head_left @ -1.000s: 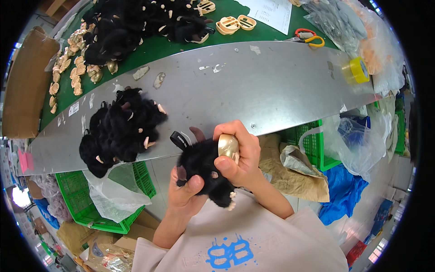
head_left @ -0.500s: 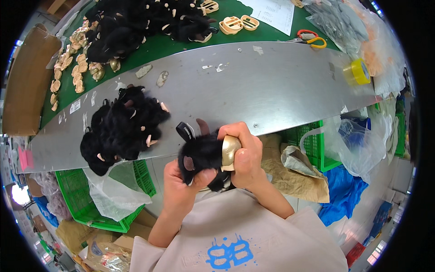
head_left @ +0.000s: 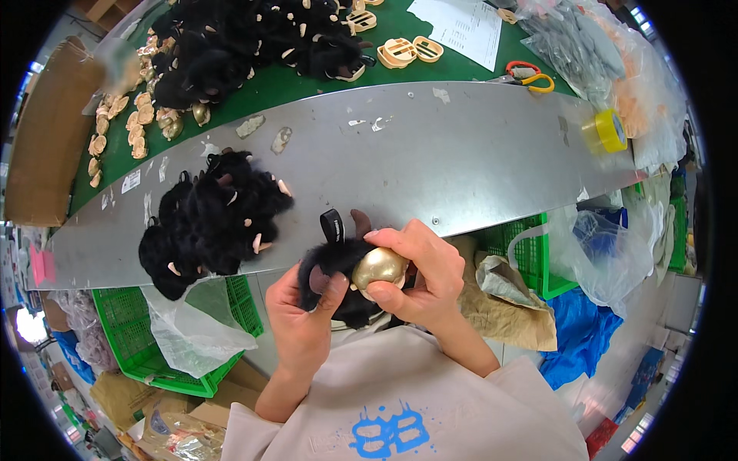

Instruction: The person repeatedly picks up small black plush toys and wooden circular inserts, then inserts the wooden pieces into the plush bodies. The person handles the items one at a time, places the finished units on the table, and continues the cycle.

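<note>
Hands, left (head_left: 304, 315) and right (head_left: 419, 280), pinching black furry toy (head_left: 338, 265) with gold ball (head_left: 378, 266), just off grey table edge (head_left: 492, 219)

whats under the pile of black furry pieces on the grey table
The pile of black furry pieces lies on the grey table, its lower end hanging over the table edge above a green crate. Whatever lies beneath the pile is covered.

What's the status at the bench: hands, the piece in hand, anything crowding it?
Left hand grips black furry toy. Right hand presses gold dome piece against it. Pile of black furry toys lies left on metal bench, apart.
</note>
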